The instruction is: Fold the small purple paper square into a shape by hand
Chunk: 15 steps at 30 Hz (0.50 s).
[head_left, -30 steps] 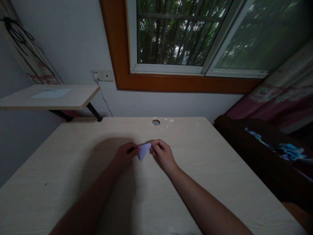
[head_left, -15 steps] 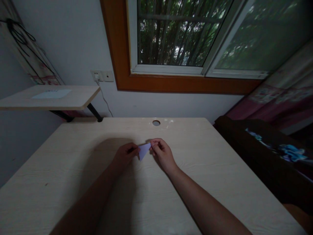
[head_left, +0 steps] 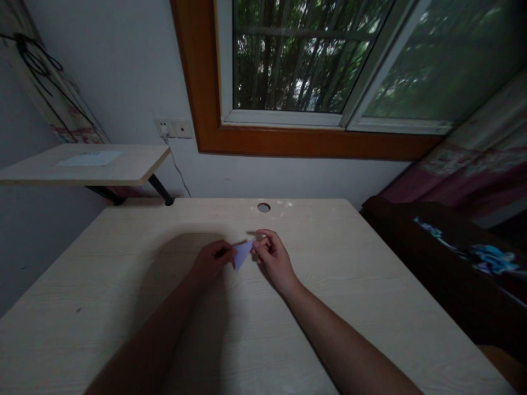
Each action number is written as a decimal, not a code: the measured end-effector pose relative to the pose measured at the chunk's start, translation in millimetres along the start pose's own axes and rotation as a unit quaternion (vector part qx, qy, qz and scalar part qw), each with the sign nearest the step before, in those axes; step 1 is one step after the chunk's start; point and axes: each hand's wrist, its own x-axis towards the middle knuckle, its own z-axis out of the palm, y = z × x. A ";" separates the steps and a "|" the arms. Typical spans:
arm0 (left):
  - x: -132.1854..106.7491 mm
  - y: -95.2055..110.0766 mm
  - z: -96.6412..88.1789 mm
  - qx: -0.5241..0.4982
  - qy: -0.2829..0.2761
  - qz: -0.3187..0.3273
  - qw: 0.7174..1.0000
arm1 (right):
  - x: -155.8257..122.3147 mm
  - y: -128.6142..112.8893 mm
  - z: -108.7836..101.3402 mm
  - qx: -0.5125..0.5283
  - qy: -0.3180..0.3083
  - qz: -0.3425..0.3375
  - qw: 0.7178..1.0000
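A small purple piece of paper, folded to a triangle, is held a little above the desk between my two hands. My left hand pinches its left edge between thumb and fingers. At the upper right corner, the thumb and a finger of my right hand grip the paper, while the index finger is raised and stretched away from it. The fingertips cover the paper's corners.
The pale wooden desk has a round cable hole near its back edge. On the left stands a raised shelf bearing a paper sheet. A dark piece of furniture with cloth on it is to the right.
My right index finger has lifted off the paper's corner and straightened. The paper and my left hand have stayed nearly in place.
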 end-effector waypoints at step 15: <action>0.3 -2.8 0.6 -0.019 0.010 0.000 1.000 | -4.9 -2.2 1.2 -0.046 -0.037 -0.012 0.998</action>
